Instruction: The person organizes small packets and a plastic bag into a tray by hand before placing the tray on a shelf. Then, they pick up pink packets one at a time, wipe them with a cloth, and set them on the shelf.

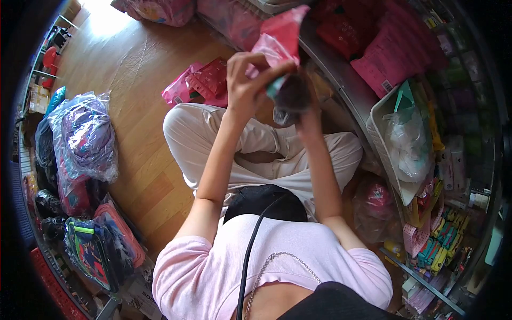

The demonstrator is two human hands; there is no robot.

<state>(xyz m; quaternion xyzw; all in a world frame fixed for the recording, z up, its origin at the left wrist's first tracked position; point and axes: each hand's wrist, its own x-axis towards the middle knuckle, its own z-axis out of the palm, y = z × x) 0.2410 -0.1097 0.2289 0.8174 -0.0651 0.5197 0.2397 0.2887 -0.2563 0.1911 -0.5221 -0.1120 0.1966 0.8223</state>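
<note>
My left hand (246,82) is raised above my crossed legs, its fingers closed on a shiny pink plastic packet (280,38) that sticks up past them. Just right of those fingertips is a dark item (292,92) in clear plastic, with a teal patch at its left side. My right hand (308,109) is wrapped round this item from the right; blur and the item itself hide most of its fingers. On the floor beyond my left knee lie several pink and red packets (205,82).
Bagged goods (88,138) and wrapped pencil cases (93,248) lie along the left. To my right stand a metal shelf edge (341,88), pink packets (392,56), a white tray (380,141) holding clear bags, and small colourful boxes (442,240). A clear bag (376,210) sits by my right knee.
</note>
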